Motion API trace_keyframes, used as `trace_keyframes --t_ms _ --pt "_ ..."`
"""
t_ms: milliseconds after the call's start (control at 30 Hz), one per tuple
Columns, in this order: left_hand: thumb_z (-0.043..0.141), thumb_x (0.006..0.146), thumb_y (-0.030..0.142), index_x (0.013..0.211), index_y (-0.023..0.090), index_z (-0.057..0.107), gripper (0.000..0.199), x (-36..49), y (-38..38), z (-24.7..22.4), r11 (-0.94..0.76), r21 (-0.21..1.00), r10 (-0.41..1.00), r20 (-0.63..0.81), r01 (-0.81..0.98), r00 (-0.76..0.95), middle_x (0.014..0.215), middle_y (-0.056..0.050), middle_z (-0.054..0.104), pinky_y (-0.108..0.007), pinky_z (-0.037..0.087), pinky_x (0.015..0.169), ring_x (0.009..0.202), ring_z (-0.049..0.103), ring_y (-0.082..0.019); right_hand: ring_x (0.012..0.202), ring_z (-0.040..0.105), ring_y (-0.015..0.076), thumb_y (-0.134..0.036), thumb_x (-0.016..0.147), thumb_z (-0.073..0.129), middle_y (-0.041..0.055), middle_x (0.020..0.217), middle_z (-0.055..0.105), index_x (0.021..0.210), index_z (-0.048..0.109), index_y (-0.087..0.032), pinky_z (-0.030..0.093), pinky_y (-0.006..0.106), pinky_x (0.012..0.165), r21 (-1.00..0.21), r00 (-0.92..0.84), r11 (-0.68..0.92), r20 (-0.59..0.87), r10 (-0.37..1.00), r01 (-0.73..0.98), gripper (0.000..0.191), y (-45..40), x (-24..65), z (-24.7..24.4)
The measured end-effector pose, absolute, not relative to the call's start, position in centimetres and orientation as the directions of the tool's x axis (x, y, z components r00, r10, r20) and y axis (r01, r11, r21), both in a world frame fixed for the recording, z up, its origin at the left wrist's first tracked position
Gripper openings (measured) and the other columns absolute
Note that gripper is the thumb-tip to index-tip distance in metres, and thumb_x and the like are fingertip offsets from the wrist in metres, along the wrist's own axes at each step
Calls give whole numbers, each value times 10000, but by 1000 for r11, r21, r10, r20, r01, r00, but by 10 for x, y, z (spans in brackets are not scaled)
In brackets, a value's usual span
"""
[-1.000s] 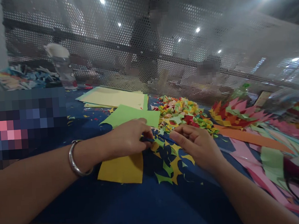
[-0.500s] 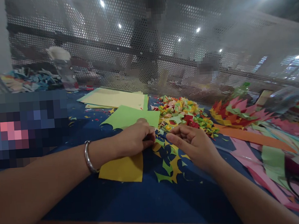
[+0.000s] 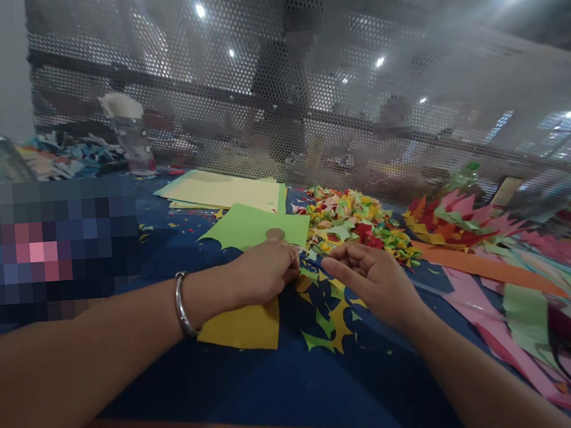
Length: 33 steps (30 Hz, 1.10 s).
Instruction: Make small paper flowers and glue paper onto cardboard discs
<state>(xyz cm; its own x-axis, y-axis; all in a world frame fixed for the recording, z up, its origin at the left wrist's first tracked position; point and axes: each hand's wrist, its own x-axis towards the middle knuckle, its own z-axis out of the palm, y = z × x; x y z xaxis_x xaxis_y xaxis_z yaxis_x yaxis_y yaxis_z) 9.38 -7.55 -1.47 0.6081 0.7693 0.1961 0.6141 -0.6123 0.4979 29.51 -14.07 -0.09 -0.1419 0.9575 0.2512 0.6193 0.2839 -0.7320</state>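
My left hand [image 3: 267, 270], with a silver bangle at its wrist, lies over the lower edge of a green sheet [image 3: 247, 224] and the top of a yellow sheet [image 3: 249, 325]. Its fingers are curled together; what they hold, if anything, is hidden. My right hand [image 3: 360, 270] is a short way to the right, thumb and fingers bent near each other, close to the pile of small coloured paper pieces [image 3: 349, 216]. Whether something thin is between its fingertips is too small to tell. Green and yellow scraps [image 3: 339, 318] lie between and below the hands.
Pale sheets [image 3: 230, 190] are stacked behind the green sheet. A clear cup [image 3: 136, 143] stands back left. Zigzag-cut paper [image 3: 461, 215], an orange strip [image 3: 489, 268] and pink strips [image 3: 478, 314] lie right. A perforated screen [image 3: 199, 96] rises behind the blue table; a person [image 3: 279, 90] shows through it.
The view has shifted slightly, so the scene sits a little further right. The fingers of my left hand have drawn closer together and lower. My right hand has barely moved.
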Motion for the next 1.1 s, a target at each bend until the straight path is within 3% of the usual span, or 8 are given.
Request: trace_keyframes --t_ms 100,200,333,467,667,833,967,1100 --pt "579 811 191 803 179 619 43 89 -72 -9 -598 512 791 257 617 555 824 -66 647 -295 392 676 790 580 -212 511 353 96 -548 869 608 -35 651 510 835 622 -185 282 238 480 -714 -135 267 238 962 647 365 -139 297 -1" --pt "536 876 283 854 180 599 123 83 -63 -6 -543 587 835 299 600 463 771 -36 649 -284 405 639 710 581 -182 513 383 108 -568 862 600 -30 630 525 808 606 -193 291 248 487 -666 -104 229 222 969 710 379 -136 300 -4" --pt "689 779 333 827 172 629 178 80 -58 -5 -379 864 907 275 331 320 762 -17 675 -271 459 688 714 621 -153 524 462 132 -546 868 587 -30 589 527 789 587 -204 315 256 504 -510 -77 172 202 976 843 351 -131 305 -9" --pt "790 691 326 910 152 689 298 81 -67 -1 -185 978 955 154 101 254 797 -28 706 -295 470 787 785 648 -158 544 534 153 -440 880 592 6 623 611 806 606 -199 298 263 506 -305 -81 127 159 984 944 253 -132 305 -8" --pt "839 645 231 907 142 736 295 84 -84 3 33 993 953 2 -109 302 870 -35 735 -288 456 835 818 645 -137 588 607 200 -392 889 591 48 679 678 770 599 -201 268 275 510 -59 -86 99 184 979 993 225 -140 298 -1" --pt "853 624 204 862 161 759 260 88 -88 3 149 981 953 -110 -121 283 846 -21 732 -265 429 765 761 615 -114 619 641 226 -372 882 614 53 729 691 748 579 -209 277 280 489 77 -125 109 233 964 991 214 -145 297 -3" --pt "859 622 199 851 166 762 250 89 -90 3 167 975 955 -123 -148 270 820 -5 713 -236 395 698 706 566 -85 687 672 243 -363 889 631 48 795 693 871 620 -203 354 298 519 132 -202 160 442 874 978 161 -150 296 -3" --pt "856 634 202 865 155 748 259 90 -95 3 223 952 939 -152 -210 307 762 6 681 -225 375 652 662 540 -75 761 674 207 -301 948 584 57 854 693 992 635 -169 468 307 643 143 -389 403 667 636 904 148 -156 288 -2"
